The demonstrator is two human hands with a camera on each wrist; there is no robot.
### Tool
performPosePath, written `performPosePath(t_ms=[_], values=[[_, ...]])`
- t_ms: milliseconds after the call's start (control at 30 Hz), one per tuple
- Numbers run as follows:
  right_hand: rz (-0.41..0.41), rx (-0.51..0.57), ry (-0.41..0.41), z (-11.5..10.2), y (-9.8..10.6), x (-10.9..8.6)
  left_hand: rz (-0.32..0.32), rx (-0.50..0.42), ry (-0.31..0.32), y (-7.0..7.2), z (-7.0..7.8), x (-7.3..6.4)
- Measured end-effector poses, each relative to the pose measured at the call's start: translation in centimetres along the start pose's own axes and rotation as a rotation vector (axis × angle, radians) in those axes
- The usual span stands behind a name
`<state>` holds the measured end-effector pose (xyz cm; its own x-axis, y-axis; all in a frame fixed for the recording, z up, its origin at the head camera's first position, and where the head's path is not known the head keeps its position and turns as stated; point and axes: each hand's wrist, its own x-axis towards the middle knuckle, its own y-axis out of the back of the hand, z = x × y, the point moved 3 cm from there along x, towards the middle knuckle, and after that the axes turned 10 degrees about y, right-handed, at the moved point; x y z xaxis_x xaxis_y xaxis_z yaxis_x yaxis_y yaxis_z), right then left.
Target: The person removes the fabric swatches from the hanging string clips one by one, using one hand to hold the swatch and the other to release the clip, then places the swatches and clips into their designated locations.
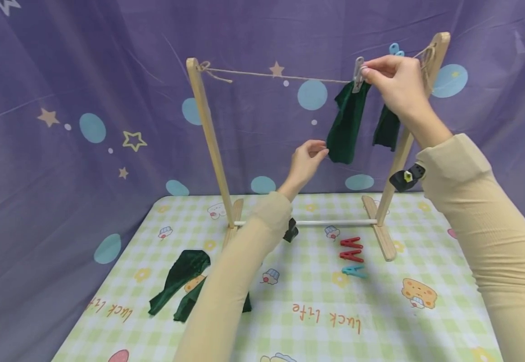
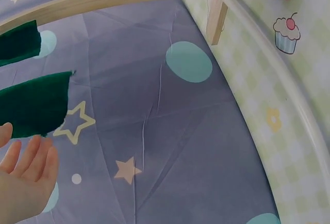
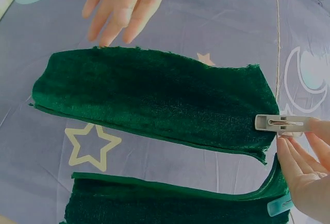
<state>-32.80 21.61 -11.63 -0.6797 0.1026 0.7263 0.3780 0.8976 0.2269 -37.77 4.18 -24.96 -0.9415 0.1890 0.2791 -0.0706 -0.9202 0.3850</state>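
Observation:
A dark green velvety cloth piece [image 1: 347, 125] hangs from the string [image 1: 285, 77] under a light grey clothespin [image 3: 273, 123]. My right hand [image 1: 398, 83] pinches the clothespin's handle end between thumb and fingers, while its other end sits over the cloth's top corner at the string. Lower down, my left hand [image 1: 307, 163] is at the cloth's left edge, fingers loosely extended with the tips right at the fabric [image 3: 124, 7]. To the right, a second green cloth piece [image 1: 386, 128] hangs by a blue clothespin [image 3: 280, 205], partly behind my right hand.
A wooden frame [image 1: 210, 136] with a white crossbar [image 1: 335, 222] carries the string. On the checkered tablecloth [image 1: 317, 291] lie two red clothespins [image 1: 351, 256], a blue one [image 1: 354, 271] and more green cloth [image 1: 181, 271], partly hidden by my left arm. A purple curtain [image 1: 122, 65] hangs behind.

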Motion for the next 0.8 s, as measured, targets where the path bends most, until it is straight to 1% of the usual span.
performPosePath(t_ms=[167,333,400,500,600,667,733,800], values=[[0.01,0.077,-0.008,0.18,-0.11,0.16,0.007,0.037,0.022,-0.23,-0.19,0.03],[0.007,0.125,-0.036,0.26,-0.06,0.15,0.015,0.036,0.019,-0.32,-0.4,0.06],[0.002,0.12,-0.048,0.21,-0.01,0.07,0.02,0.013,0.023,-0.32,-0.5,0.03],[-0.006,0.128,-0.065,0.16,-0.01,-0.05,0.027,-0.052,0.041,-0.18,-0.54,-0.19],[0.007,0.151,-0.061,0.12,0.0,-0.18,0.037,-0.113,0.046,0.0,-0.47,-0.4],[0.023,0.202,-0.05,0.08,-0.01,-0.27,0.046,-0.135,0.042,0.09,-0.44,-0.48],[0.041,0.278,-0.042,0.05,0.0,-0.34,0.057,-0.146,0.034,0.22,-0.45,-0.5],[0.043,0.342,-0.04,0.04,0.02,-0.38,0.065,-0.154,0.028,0.36,-0.48,-0.55]])
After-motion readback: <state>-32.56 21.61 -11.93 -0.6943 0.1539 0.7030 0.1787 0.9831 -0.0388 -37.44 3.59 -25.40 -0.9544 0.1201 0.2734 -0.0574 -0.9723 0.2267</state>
